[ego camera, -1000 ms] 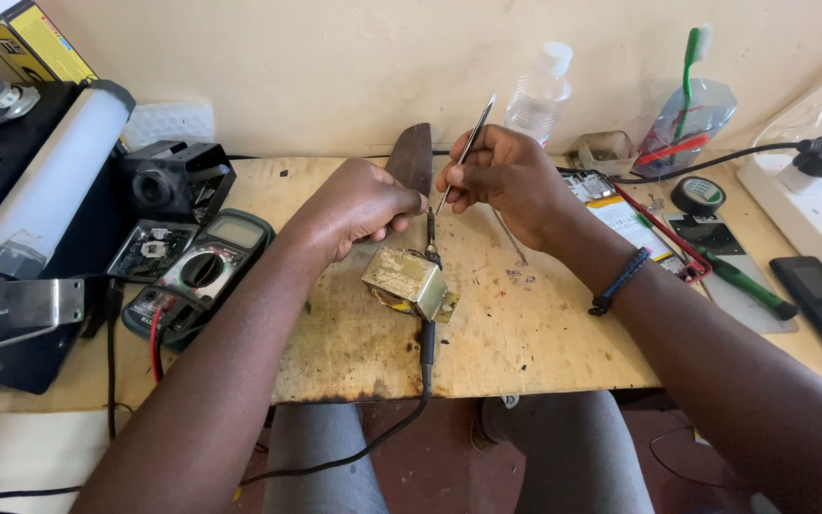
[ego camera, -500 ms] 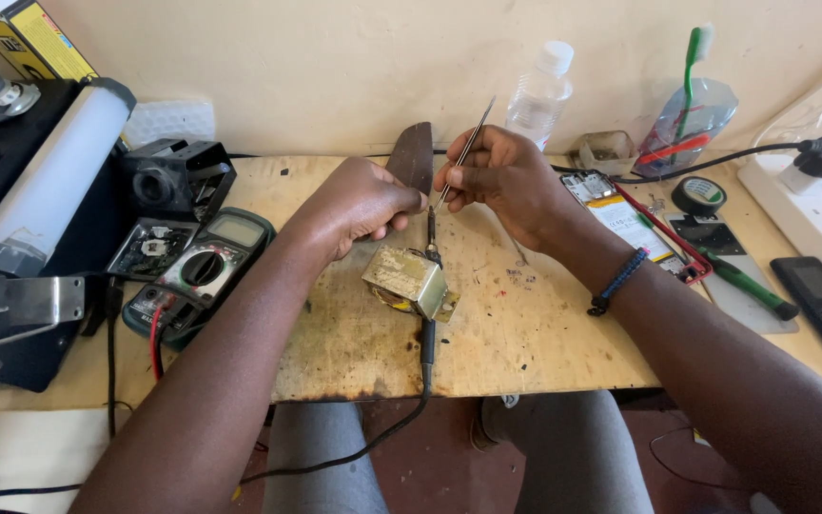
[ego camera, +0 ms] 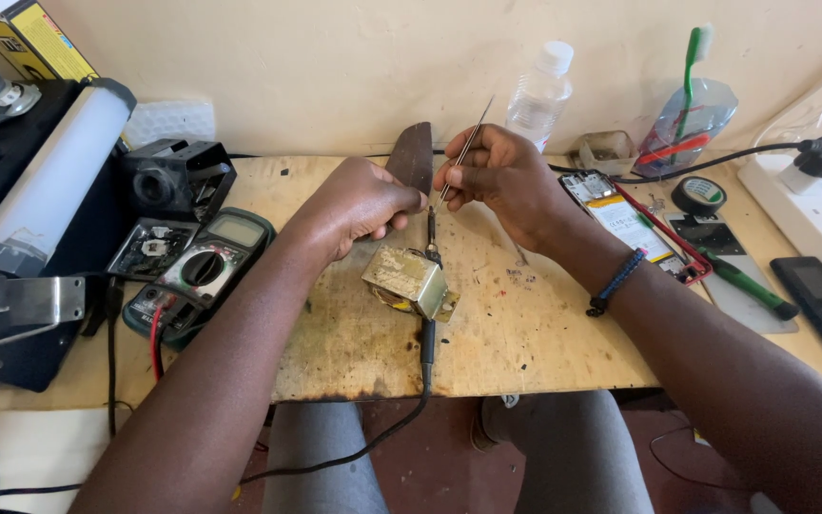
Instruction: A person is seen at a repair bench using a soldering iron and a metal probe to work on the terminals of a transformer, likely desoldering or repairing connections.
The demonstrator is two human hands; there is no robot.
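Head view: little change from half a second ago. The right hand (ego camera: 501, 176) has stayed above the middle of the bench (ego camera: 335, 352), perhaps a touch nearer the left hand. Its fingers are pinched shut on thin metal tweezers (ego camera: 463, 152), whose upper end slants up toward the wall, as before. The left hand (ego camera: 359, 205) is still curled closed just beside it; what it grips is hidden under the knuckles. A dark flat blade-like piece (ego camera: 413, 157) stands up behind that hand, lower end out of sight. The small metal transformer (ego camera: 406, 279) sits where it was, on the bench just below both hands, tilted. A soldering iron (ego camera: 427, 328) lies past its right side, tip toward the hands, cable dropping off the front edge. Whether the tweezer tips touch the iron or a wire is too small to make out. The multimeter (ego camera: 206, 271) rests to the left, unmoved. Both forearms run out of frame.
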